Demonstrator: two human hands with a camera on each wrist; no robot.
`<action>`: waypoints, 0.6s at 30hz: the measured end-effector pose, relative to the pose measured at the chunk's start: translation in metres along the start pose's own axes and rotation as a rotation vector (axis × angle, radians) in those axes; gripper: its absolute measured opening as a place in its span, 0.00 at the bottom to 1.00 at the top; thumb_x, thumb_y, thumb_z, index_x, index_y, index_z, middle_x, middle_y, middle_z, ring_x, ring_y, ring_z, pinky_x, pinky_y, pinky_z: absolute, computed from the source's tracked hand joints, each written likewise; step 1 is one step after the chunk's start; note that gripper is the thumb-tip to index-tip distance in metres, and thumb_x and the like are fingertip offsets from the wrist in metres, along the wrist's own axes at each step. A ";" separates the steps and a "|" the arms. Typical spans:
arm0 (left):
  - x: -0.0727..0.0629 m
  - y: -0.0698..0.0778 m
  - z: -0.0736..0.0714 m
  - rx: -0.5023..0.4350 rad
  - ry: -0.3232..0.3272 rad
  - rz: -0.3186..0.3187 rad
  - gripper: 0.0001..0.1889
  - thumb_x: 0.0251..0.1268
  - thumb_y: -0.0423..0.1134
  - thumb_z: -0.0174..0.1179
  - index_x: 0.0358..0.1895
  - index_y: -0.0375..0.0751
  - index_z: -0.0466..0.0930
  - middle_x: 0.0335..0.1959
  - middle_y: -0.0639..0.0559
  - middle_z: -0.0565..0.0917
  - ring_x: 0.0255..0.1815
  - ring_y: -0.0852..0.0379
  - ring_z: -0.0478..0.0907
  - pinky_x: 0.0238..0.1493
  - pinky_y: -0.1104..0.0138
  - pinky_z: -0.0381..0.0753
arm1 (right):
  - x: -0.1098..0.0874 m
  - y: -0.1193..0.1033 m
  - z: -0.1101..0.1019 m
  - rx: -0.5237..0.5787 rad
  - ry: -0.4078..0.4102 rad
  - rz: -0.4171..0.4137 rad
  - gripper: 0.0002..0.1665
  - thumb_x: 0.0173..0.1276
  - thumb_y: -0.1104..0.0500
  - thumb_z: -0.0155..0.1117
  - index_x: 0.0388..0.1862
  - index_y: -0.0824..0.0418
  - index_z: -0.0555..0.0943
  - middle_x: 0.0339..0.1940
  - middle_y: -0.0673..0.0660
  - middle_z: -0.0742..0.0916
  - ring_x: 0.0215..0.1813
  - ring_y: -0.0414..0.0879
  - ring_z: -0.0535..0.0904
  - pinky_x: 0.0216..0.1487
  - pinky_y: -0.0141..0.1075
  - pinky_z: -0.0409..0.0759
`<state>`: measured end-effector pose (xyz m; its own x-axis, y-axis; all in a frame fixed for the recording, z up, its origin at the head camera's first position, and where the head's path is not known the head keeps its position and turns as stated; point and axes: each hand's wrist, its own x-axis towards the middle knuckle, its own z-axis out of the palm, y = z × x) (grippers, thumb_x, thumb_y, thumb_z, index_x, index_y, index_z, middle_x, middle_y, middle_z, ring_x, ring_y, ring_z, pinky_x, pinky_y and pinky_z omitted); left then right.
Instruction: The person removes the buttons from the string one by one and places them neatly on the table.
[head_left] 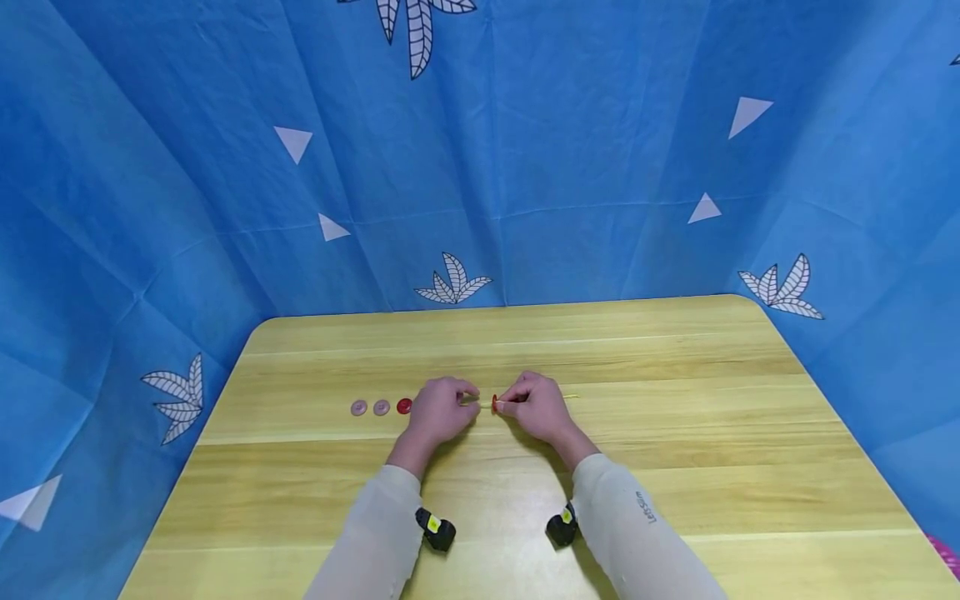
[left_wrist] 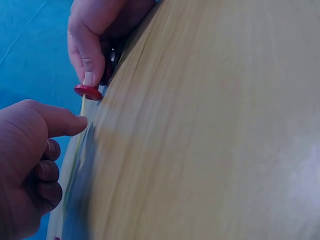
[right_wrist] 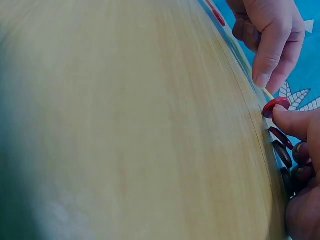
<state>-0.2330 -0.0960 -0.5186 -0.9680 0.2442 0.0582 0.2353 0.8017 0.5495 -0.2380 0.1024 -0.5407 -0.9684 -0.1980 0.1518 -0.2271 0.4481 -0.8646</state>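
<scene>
In the head view my right hand pinches a red button held on edge just above the table. A yellow string runs from this button to my left hand, whose thumb and index finger pinch it. In the right wrist view the string meets the red button near its middle. Several darker buttons stand on edge below the right fingers; whether they are all on the string is hidden. The string's far end shows past the right hand.
Left of the left hand, another red button and two pinkish buttons lie flat in a row on the wooden table. A blue patterned cloth hangs behind the table. Dark cameras are strapped at both wrists.
</scene>
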 end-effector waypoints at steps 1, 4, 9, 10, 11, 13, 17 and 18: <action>0.000 0.001 0.001 0.003 -0.004 0.000 0.09 0.60 0.41 0.69 0.43 0.48 0.90 0.27 0.58 0.77 0.27 0.58 0.71 0.27 0.64 0.70 | 0.000 0.000 0.000 0.002 0.000 -0.001 0.06 0.57 0.64 0.78 0.23 0.54 0.91 0.24 0.48 0.79 0.29 0.45 0.74 0.32 0.39 0.72; 0.000 0.002 0.003 0.010 -0.012 0.007 0.08 0.60 0.41 0.69 0.42 0.48 0.90 0.27 0.58 0.77 0.27 0.59 0.71 0.28 0.64 0.71 | 0.000 -0.001 -0.001 0.004 0.000 -0.005 0.06 0.57 0.64 0.78 0.23 0.54 0.91 0.24 0.48 0.79 0.29 0.45 0.74 0.32 0.38 0.72; 0.003 0.003 0.006 0.013 -0.016 0.032 0.06 0.62 0.41 0.69 0.40 0.48 0.90 0.22 0.58 0.74 0.23 0.60 0.69 0.25 0.65 0.68 | 0.002 -0.001 -0.002 -0.013 -0.003 -0.003 0.05 0.56 0.64 0.78 0.24 0.55 0.91 0.24 0.48 0.79 0.29 0.44 0.74 0.32 0.38 0.72; 0.003 0.003 0.006 0.012 -0.018 0.036 0.05 0.62 0.40 0.69 0.39 0.49 0.90 0.22 0.58 0.74 0.22 0.60 0.68 0.25 0.65 0.68 | 0.002 0.000 -0.002 -0.016 -0.004 -0.002 0.05 0.56 0.64 0.78 0.24 0.56 0.91 0.24 0.48 0.79 0.29 0.44 0.74 0.32 0.38 0.72; 0.003 0.004 0.006 0.014 -0.020 0.041 0.05 0.62 0.40 0.69 0.39 0.49 0.90 0.21 0.59 0.73 0.22 0.60 0.68 0.25 0.65 0.68 | 0.002 0.000 -0.002 -0.017 -0.005 -0.001 0.05 0.56 0.64 0.78 0.24 0.56 0.91 0.24 0.48 0.79 0.29 0.44 0.74 0.32 0.38 0.72; 0.004 0.005 0.007 0.023 -0.025 0.045 0.03 0.63 0.40 0.68 0.38 0.49 0.90 0.21 0.59 0.73 0.22 0.60 0.68 0.24 0.65 0.68 | 0.003 -0.001 -0.002 -0.013 -0.005 -0.002 0.05 0.56 0.64 0.78 0.24 0.56 0.91 0.24 0.48 0.79 0.29 0.44 0.74 0.32 0.38 0.72; 0.004 0.006 0.008 0.025 -0.014 0.057 0.02 0.63 0.38 0.68 0.36 0.49 0.90 0.23 0.59 0.74 0.24 0.59 0.69 0.27 0.64 0.70 | 0.003 -0.001 -0.003 -0.005 -0.005 -0.009 0.07 0.56 0.64 0.78 0.22 0.55 0.90 0.24 0.48 0.79 0.29 0.44 0.74 0.32 0.38 0.72; 0.004 0.006 0.008 0.018 -0.003 0.063 0.02 0.63 0.38 0.68 0.35 0.49 0.89 0.24 0.58 0.75 0.26 0.59 0.70 0.29 0.64 0.71 | 0.003 0.000 -0.003 -0.004 -0.005 -0.009 0.07 0.57 0.64 0.78 0.22 0.54 0.90 0.24 0.48 0.79 0.29 0.44 0.74 0.33 0.38 0.72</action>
<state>-0.2345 -0.0859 -0.5220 -0.9508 0.2966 0.0898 0.2978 0.7942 0.5296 -0.2408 0.1043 -0.5384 -0.9657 -0.2065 0.1574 -0.2365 0.4494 -0.8614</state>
